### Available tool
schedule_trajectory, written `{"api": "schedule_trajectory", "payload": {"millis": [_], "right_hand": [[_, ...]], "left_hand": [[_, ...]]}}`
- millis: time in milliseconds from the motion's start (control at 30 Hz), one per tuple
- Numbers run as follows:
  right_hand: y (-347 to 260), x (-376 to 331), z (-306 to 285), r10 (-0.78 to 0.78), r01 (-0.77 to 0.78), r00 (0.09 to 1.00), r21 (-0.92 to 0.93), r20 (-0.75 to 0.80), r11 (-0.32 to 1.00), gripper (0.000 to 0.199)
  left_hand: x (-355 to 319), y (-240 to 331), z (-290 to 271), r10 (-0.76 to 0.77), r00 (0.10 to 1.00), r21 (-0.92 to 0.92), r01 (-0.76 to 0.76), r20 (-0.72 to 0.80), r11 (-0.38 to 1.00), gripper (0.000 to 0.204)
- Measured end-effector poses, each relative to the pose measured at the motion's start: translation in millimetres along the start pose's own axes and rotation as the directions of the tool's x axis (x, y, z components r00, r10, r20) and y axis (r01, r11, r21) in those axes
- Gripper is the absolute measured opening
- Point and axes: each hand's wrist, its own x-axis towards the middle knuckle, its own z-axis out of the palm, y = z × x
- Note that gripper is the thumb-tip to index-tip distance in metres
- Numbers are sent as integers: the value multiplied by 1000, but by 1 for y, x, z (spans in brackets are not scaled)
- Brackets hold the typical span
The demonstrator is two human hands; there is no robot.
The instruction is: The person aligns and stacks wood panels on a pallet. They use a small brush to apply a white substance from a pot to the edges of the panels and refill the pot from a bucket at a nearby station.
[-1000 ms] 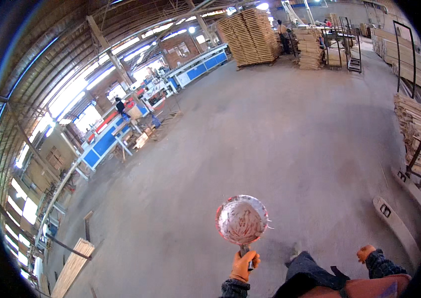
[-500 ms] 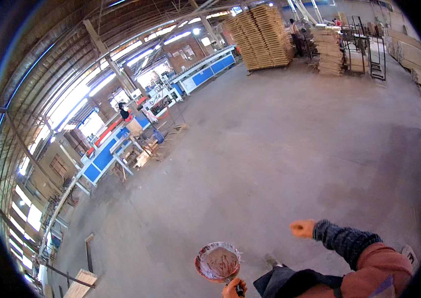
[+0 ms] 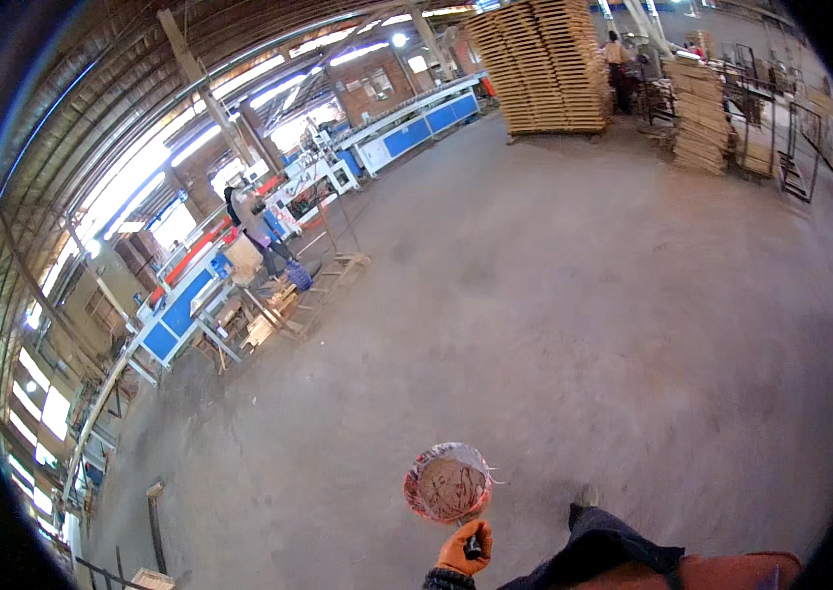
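My left hand (image 3: pixel 464 551), in an orange glove with a dark knitted cuff, is closed at the near side of a red bowl (image 3: pixel 420 507). Brown paste (image 3: pixel 451 487) fills much of it, and pale smears coat the rim and inner wall. The end of a black handle (image 3: pixel 474 547) pokes out of my fist; whether it belongs to the bowl or to a tool is hidden. The bowl is held out over the concrete floor, low in the picture. My right hand is out of the picture.
Blue-and-white machines (image 3: pixel 407 136) run along the left side, with a person (image 3: pixel 247 221) standing beside them near some wood pieces (image 3: pixel 269 320). A tall stack of wooden boards (image 3: pixel 539 69) stands far ahead. Right of it are a lower stack (image 3: pixel 700 118) and metal racks (image 3: pixel 800 157).
My right hand and forearm have left the picture. The bowl in my left hand sits slightly higher and farther right. The far stacks look nearer, and the person by the machines now shows more fully.
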Motion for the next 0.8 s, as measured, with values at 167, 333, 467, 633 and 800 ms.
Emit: {"api": "schedule_trajectory", "payload": {"millis": [167,333,467,633,800], "right_hand": [[-145,150,-175,-172,167,985,212,7,963,26],[-276,378,-445,-307,409,899,852,-314,327,17],[-571,357,-622,-579,692,681,650,-447,313,26],[-473,530,-655,-310,323,942,595,-127,736,20],[-515,577,-751,-111,117,993,304,-40,946,20]], "left_hand": [[77,59,160,106,990,20,-109,96,994,11],[186,122,318,68,997,-58,-70,-32,996,8],[238,234,370,297,953,142,-288,-52,947,8],[391,327,545,92,996,-64,-92,-8,994,9],[549,434,723,100,992,154,-111,77,982,14]]}}
